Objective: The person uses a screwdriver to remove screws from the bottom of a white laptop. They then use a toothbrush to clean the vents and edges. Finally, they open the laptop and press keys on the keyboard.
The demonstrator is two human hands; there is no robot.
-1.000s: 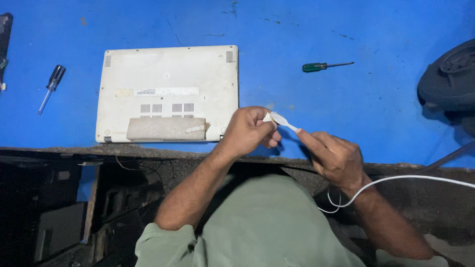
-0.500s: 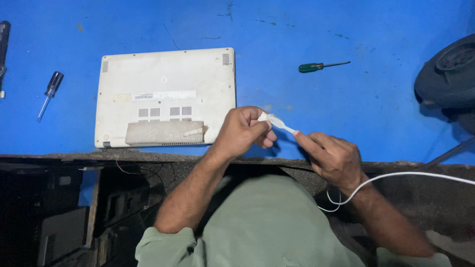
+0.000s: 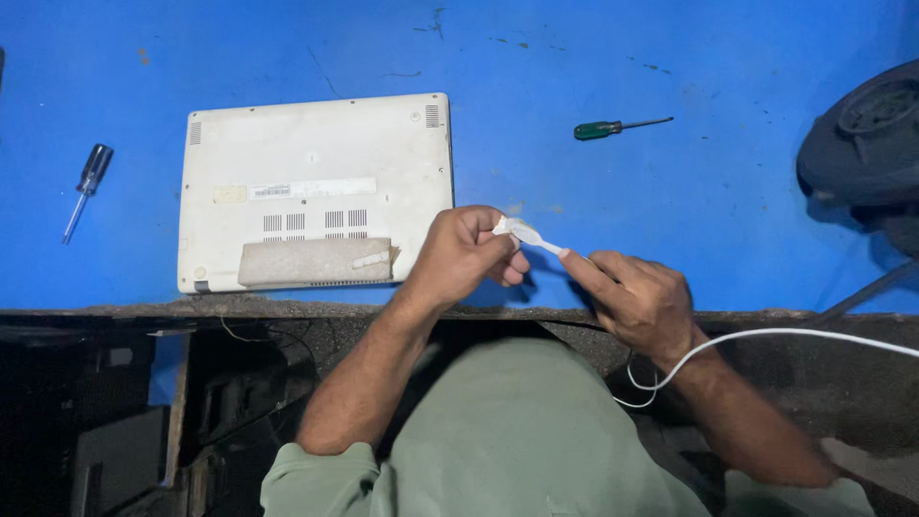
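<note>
Small white connector piece, pinched at both ends.

Left hand (image 3: pixel 464 254) and right hand (image 3: pixel 637 302) fingers closed on white piece (image 3: pixel 526 233) over bench edge; white cable (image 3: pixel 766 337) trailing at 3 o'clock. Upturned white laptop (image 3: pixel 316 191) at 10 o'clock, green screwdriver (image 3: pixel 617 127) at 1 o'clock. Mid-separation, apparently; steady opposing pull needed.

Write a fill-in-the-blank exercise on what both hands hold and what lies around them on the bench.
1. The left hand and right hand pinch a small ____ piece between them.
2. The white laptop lies closed on the ____ benchtop.
3. The screwdriver with the ____ handle lies beyond the right hand.
4. A white cable runs past the ____ wrist.

Missing words: white; blue; green; right
</note>
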